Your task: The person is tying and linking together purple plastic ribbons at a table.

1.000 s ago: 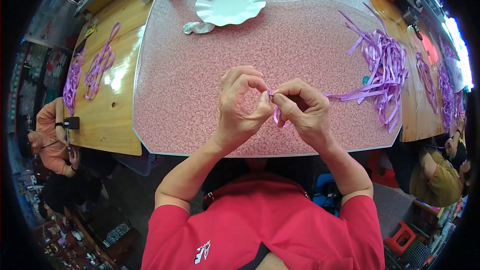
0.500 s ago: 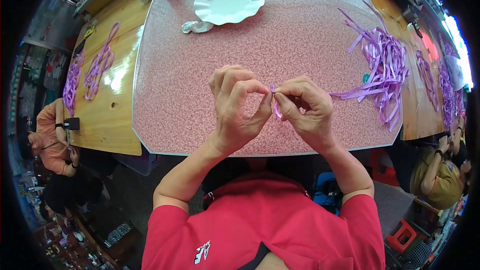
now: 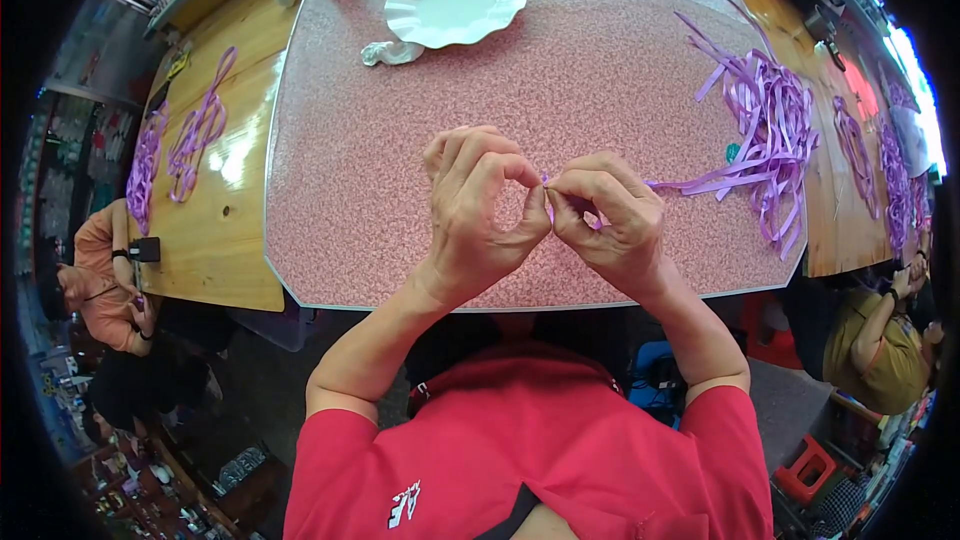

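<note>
My left hand [image 3: 478,208] and my right hand [image 3: 607,215] meet fingertip to fingertip above the near edge of a pink speckled table [image 3: 400,140]. Both pinch one thin purple ribbon [image 3: 690,181] between thumb and forefinger. The strip runs from my right hand out to the right, into a loose pile of purple ribbons [image 3: 768,120]. The pinched end is mostly hidden by my fingers.
A white scalloped plate [image 3: 455,2] lies at the far side of the table, with a crumpled clear wrapper [image 3: 392,52] beside it. More purple ribbons [image 3: 195,130] lie on the wooden bench to the left. One person sits at the left [image 3: 95,275], another at the right [image 3: 885,340].
My hands have stayed together on the ribbon. The fingers shifted slightly, and the left forefinger now curls down to meet the thumb at the pinch.
</note>
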The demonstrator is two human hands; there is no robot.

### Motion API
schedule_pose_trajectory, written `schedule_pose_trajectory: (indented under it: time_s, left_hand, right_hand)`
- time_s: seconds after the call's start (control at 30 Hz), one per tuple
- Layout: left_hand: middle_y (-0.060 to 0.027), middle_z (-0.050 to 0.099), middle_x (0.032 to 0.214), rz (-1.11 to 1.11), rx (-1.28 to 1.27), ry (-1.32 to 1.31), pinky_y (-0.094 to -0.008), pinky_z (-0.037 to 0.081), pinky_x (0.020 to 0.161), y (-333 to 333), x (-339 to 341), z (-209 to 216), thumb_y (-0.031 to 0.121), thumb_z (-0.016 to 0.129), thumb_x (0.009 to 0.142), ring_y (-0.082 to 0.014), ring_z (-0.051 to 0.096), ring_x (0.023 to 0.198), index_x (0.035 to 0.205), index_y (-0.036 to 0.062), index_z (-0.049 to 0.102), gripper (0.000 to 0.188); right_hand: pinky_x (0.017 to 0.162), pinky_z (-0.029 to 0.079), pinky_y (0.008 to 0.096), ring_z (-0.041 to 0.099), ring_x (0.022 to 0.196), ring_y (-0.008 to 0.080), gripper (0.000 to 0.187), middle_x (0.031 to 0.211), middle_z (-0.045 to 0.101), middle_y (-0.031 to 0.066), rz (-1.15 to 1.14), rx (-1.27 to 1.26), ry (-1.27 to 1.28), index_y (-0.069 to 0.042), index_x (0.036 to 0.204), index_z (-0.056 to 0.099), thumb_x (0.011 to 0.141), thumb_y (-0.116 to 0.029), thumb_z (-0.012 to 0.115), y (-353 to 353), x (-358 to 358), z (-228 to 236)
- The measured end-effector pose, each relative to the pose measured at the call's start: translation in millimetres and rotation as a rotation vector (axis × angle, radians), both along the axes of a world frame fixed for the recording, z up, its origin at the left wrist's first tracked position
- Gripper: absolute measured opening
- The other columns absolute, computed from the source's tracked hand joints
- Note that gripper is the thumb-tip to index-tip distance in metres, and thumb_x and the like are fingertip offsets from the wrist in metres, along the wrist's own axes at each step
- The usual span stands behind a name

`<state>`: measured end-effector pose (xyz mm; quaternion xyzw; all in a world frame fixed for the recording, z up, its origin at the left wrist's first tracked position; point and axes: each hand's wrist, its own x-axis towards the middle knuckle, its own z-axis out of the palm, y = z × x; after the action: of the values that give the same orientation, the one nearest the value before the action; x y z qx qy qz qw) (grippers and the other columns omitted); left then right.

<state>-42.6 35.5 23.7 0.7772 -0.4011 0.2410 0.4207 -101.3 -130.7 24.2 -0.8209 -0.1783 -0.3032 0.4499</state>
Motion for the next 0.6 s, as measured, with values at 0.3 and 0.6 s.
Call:
schedule_pose_trajectory:
  time_s: [0.3, 0.6]
  left_hand:
    - [-0.008, 0.059, 0.09, -0.129, -0.214, 0.329, -0.0394, 0.043, 0.086, -0.5, 4.2, -12.7, 0.002, 0.073, 0.069, -0.0268, 0.059, 0.093, 0.085, 0.0087, 0.057, 0.023]
    - [-0.0045, 0.059, 0.09, -0.007, -0.055, -0.031, -0.04, 0.039, 0.088, -2.9, 7.0, -5.4, 0.004, 0.075, 0.066, -0.0251, 0.06, 0.095, 0.086, 0.0106, 0.057, 0.027]
  right_hand:
    - [0.055, 0.048, 0.0227, 0.058, 0.069, 0.006, 0.012, 0.094, 0.064, 0.0062, 0.149, 0.609, 0.575, 0.0, 0.095, 0.066, 0.085, 0.005, 0.071, 3.7, -7.4, 1.9]
    - [0.057, 0.052, 0.0236, 0.062, 0.07, 0.0109, 0.02, 0.094, 0.064, 0.0087, -0.022, -0.035, -0.005, -0.001, 0.099, 0.067, 0.081, 0.008, 0.074, 1.0, 0.5, 3.4]
